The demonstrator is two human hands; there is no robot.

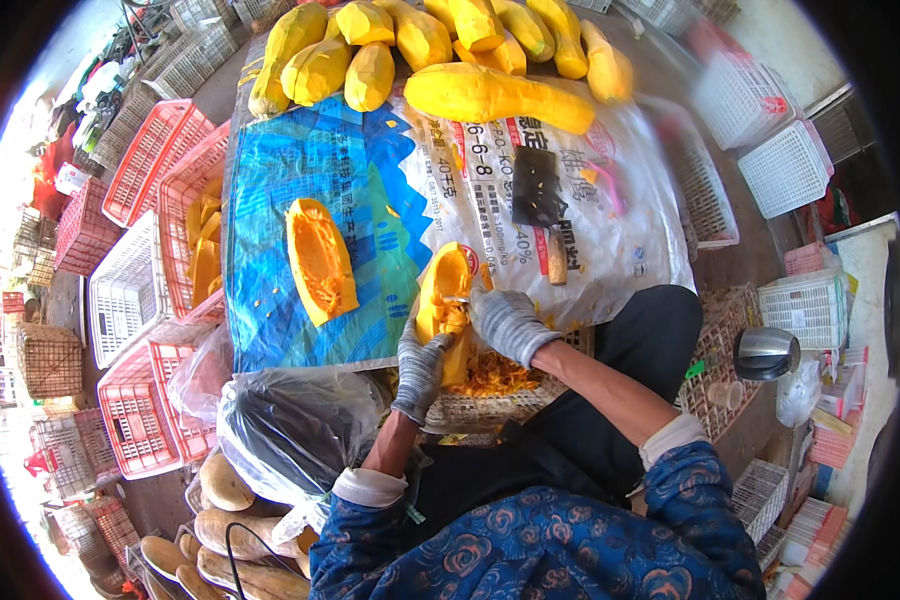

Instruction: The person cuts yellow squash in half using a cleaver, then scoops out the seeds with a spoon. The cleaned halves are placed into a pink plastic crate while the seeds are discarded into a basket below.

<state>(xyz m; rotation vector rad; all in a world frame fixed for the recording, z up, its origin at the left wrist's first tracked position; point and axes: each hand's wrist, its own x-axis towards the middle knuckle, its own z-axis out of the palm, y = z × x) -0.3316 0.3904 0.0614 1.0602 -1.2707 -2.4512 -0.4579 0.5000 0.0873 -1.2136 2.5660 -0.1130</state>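
A halved, peeled orange squash [450,277] is held in my gloved left hand [421,369], at the near edge of the covered table. My gloved right hand [508,319] grips a small metal tool, mostly hidden, whose tip is at the squash's hollow. Another squash half [320,262] lies cut side up on the blue sheet to the left. A cleaver [537,187] with a wooden handle lies on the printed white sacking. Several peeled yellow squashes [495,94] are piled at the far edge. Below my hands, orange pulp and seeds [499,376] fill a basket.
A red crate [166,225] with squash pieces stands left of the table, beside a white crate [120,292] and more red ones. Unpeeled squashes [232,532] lie at lower left. On the right are white crates [786,171], a metal container [766,353] and a pink-handled tool [609,186].
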